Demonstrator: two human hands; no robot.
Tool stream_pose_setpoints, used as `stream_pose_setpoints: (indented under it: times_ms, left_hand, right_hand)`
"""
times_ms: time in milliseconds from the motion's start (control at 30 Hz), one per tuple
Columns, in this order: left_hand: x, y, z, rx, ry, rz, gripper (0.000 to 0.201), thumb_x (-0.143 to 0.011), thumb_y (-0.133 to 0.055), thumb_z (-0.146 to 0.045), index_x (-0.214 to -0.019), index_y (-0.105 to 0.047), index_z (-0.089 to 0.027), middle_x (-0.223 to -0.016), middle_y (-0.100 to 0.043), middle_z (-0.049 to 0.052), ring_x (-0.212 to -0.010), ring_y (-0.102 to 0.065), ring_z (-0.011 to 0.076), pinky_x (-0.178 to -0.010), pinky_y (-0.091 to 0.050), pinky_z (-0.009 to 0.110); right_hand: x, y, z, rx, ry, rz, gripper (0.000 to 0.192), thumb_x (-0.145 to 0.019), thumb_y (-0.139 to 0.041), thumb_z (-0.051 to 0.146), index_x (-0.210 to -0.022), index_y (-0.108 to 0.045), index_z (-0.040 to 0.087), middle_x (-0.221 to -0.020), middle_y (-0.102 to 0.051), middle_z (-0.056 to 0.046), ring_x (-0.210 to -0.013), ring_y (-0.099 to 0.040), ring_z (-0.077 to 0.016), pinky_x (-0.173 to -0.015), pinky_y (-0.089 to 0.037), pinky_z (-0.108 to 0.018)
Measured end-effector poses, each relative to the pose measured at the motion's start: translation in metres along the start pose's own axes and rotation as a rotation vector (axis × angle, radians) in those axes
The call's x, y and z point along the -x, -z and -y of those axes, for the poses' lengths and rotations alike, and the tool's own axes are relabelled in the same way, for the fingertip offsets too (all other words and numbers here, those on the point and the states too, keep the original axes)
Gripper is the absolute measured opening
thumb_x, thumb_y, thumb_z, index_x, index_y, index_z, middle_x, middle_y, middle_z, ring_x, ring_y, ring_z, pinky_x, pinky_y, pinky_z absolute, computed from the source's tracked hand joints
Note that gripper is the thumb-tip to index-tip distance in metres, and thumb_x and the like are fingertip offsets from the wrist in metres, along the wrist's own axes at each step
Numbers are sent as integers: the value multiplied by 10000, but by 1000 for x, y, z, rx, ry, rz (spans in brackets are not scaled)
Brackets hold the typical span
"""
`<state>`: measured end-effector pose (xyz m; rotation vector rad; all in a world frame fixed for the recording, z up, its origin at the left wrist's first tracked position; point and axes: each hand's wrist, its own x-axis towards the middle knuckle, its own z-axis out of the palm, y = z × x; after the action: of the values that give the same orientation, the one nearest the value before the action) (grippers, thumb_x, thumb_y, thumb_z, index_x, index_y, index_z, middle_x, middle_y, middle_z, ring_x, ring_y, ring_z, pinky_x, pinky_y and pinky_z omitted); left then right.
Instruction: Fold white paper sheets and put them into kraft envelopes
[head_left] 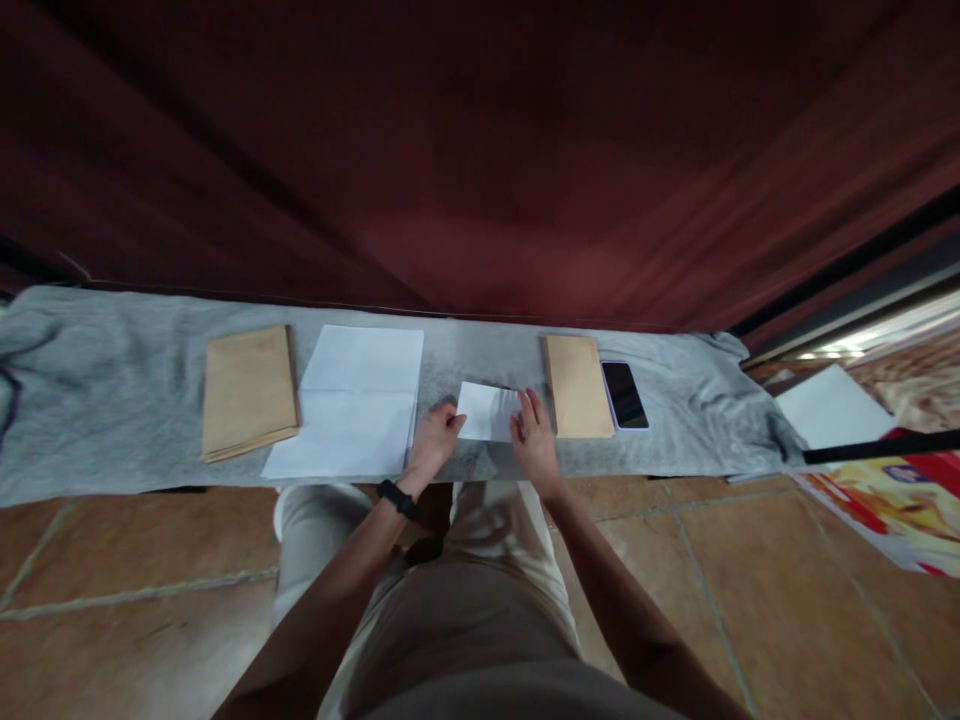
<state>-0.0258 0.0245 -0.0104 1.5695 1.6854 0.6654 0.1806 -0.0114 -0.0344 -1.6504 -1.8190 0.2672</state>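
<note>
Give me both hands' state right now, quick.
Left hand: closed, pinching the left edge of the folded white paper.
Right hand: open, fingers flat, pressing the same paper's right edge.

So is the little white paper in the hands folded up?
Folded: the small paper is far smaller than the spread sheet beside it.

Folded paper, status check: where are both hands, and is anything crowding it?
Left hand pinching folded white paper at its left edge. Right hand pressing its right edge. Paper flat on grey cloth. Brown envelope close right, clear.
</note>
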Motion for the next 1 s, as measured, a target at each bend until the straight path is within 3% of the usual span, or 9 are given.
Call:
stream_pose_setpoints:
  times_ms: [300, 733, 1000]
  left_hand:
    - [0, -3, -3, -85, 45, -66, 139, -895, -602, -241, -759, -611, -215, -718, -650, 30, -715, -617, 204, -695, -407, 294]
    - [0, 6, -5, -36, 65, -10, 177, -869, -635, -227, -701, -579, -225, -634, -589, -4, -663, -582, 190, -664, -390, 278]
    - [12, 1, -14, -228, 111, -45, 120, -947, -566, -314, -954, -644, -222, -822, -694, 76, -835, -678, 251, -753, -445, 303]
  right_hand:
    - [3, -15, 12, 127, 167, 173, 465, -1027, -440, 219, -1482, -483, 130, -1559, -462, -153, -1466, -396, -256, -1198, -371, -474]
    - [13, -14, 12, 100, 153, 96, 444, -1018, -435, 181, -1453, -510, 139, -1513, -519, -146, -1424, -453, -244, -1171, -402, -461]
    - [13, -19, 20, 227, 107, 127, 487, -1047, -422, 261, -1517, -436, 132, -1579, -435, -166, -1484, -375, -267, -1217, -311, -506]
